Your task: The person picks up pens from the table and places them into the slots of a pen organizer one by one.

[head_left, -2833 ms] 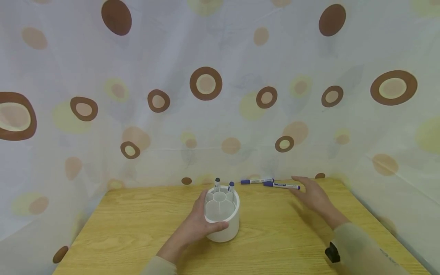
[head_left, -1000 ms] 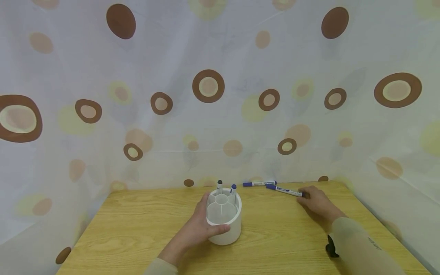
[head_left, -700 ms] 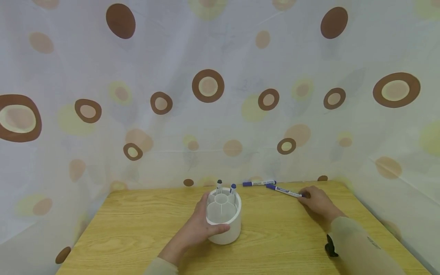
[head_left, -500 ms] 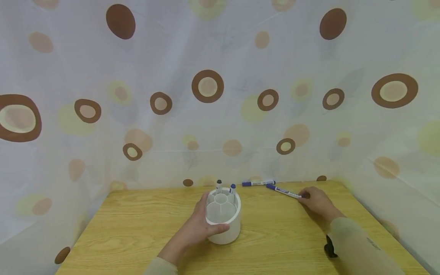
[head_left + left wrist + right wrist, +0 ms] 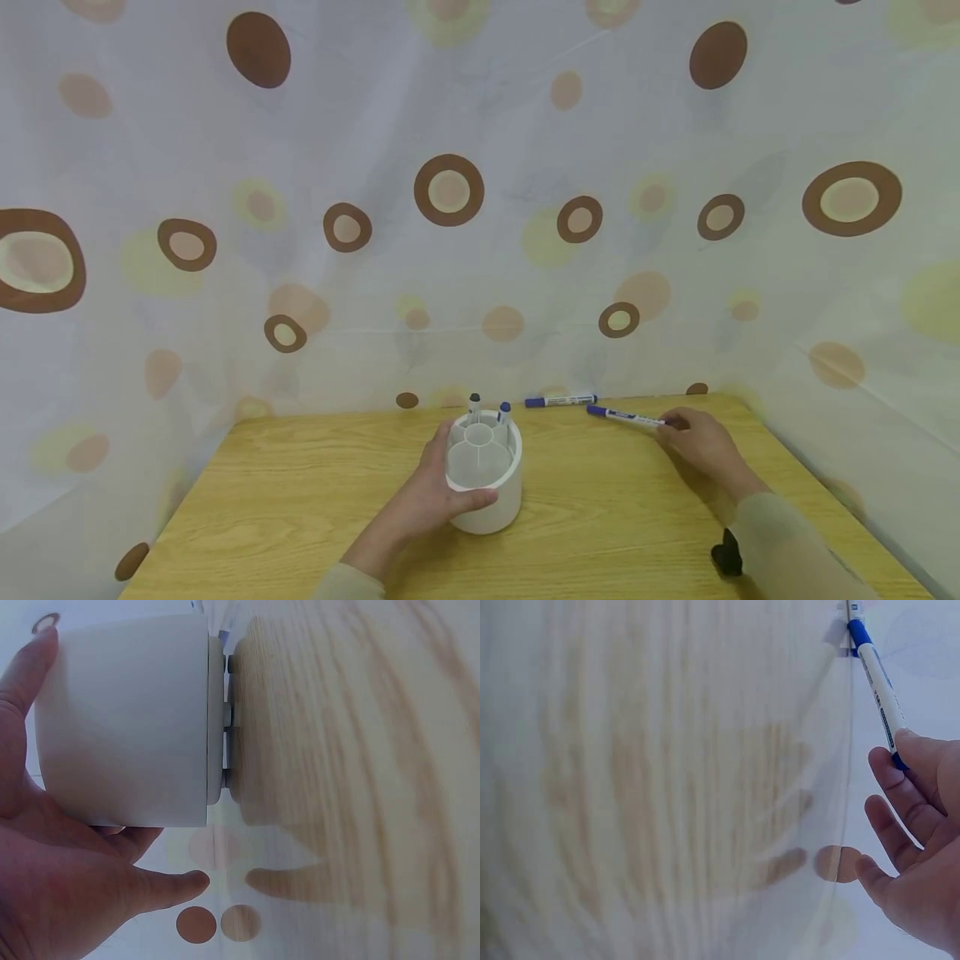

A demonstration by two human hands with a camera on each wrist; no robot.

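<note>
A glossy, yellow wood-grain table [image 5: 300,475] runs back to a pale sheet [image 5: 510,271] printed with brown rings, solid ovals and faint yellow and peach spots, which also drapes both sides of the space. From my distant post, the left-wrist camera gives me the shine: a fingertip and a brown spot mirrored in the polished surface. A smooth, matte white holder [image 5: 508,500], round-walled and split by thin dividers around a small central ring, stands upright near the table's middle, small feet under its base. The left hand [image 5: 431,496] grips it, spread wide around the side with the thumb across the front. At the holder's rear, a black-capped marker [image 5: 474,408] and a blue-capped marker [image 5: 504,413] stand on end. To the right, the right hand [image 5: 701,446] pinches narrowly the end of a slim white-and-blue marker [image 5: 630,417], its blue cap aimed left; I cannot tell whether that cap touches the wood. Just beyond lies another blue-capped marker [image 5: 561,402] at the table's back edge. Pale, soft-looking sleeves [image 5: 795,546] cover both forearms.
</note>
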